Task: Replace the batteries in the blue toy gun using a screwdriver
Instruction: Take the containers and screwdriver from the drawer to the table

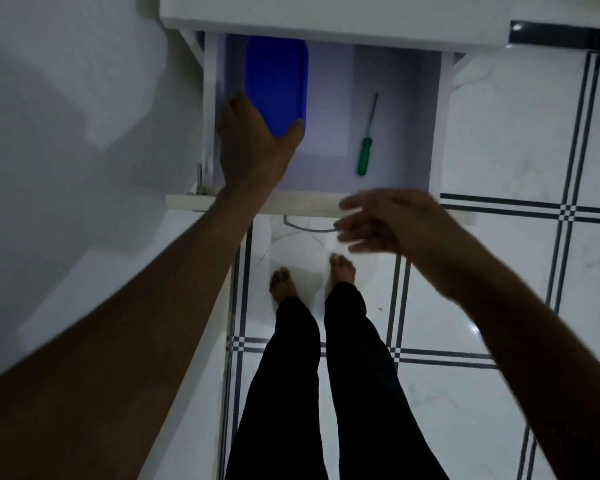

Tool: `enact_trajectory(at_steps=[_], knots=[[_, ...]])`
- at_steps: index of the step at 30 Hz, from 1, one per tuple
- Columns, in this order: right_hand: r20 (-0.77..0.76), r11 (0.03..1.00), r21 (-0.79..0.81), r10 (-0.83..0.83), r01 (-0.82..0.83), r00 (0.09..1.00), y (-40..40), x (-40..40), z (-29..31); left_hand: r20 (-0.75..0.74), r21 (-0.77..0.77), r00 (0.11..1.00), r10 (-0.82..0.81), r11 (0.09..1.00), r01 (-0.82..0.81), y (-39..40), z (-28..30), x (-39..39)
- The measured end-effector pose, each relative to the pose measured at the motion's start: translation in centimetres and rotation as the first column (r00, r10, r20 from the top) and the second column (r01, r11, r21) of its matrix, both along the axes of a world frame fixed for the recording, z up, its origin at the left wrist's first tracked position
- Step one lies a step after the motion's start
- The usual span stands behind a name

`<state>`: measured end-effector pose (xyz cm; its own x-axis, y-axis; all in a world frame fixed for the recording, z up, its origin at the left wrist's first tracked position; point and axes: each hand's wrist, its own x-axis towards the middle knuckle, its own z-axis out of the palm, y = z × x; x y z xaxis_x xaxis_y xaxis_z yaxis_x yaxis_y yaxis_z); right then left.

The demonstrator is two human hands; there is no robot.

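Note:
An open white drawer is pulled out below a white counter. Inside on the left lies a flat blue plastic box. My left hand reaches into the drawer and clasps the near end of the blue box, thumb on its right corner and fingers on its left side. A screwdriver with a green handle lies on the drawer floor to the right, tip pointing away. My right hand hovers blurred over the drawer's front edge, fingers spread, holding nothing. No toy gun or batteries are visible.
A white wall or cabinet side fills the left. The white counter top overhangs the drawer's back. Below are white floor tiles with dark lines, and my legs and bare feet stand in front of the drawer.

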<state>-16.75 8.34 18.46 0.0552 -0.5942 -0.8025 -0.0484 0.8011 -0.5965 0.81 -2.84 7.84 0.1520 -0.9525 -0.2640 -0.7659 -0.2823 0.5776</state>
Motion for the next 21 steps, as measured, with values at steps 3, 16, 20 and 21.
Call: enact_trajectory(at_steps=[3,16,20,21], knots=[[-0.412,0.965,-0.204,0.066,-0.162,0.909,-5.5,-1.3,-1.6,-0.026,0.122,1.000,-0.016,0.992,0.019,-2.3,-0.7,-1.2],[-0.698,0.944,0.006,0.241,-0.331,0.674,-11.3,-1.9,-12.2,-0.021,0.118,0.999,-0.050,0.992,0.052,-2.9,0.7,-0.5],[-0.434,0.989,-0.144,-0.039,-0.027,0.900,-8.9,-1.1,-5.4,-0.014,0.187,0.999,-0.034,0.982,0.036,-0.2,4.7,1.1],[-0.335,0.990,-0.129,-0.105,0.065,0.936,-7.7,-0.6,-3.4,-0.015,0.202,1.000,-0.024,0.979,0.026,0.6,5.8,1.4]])
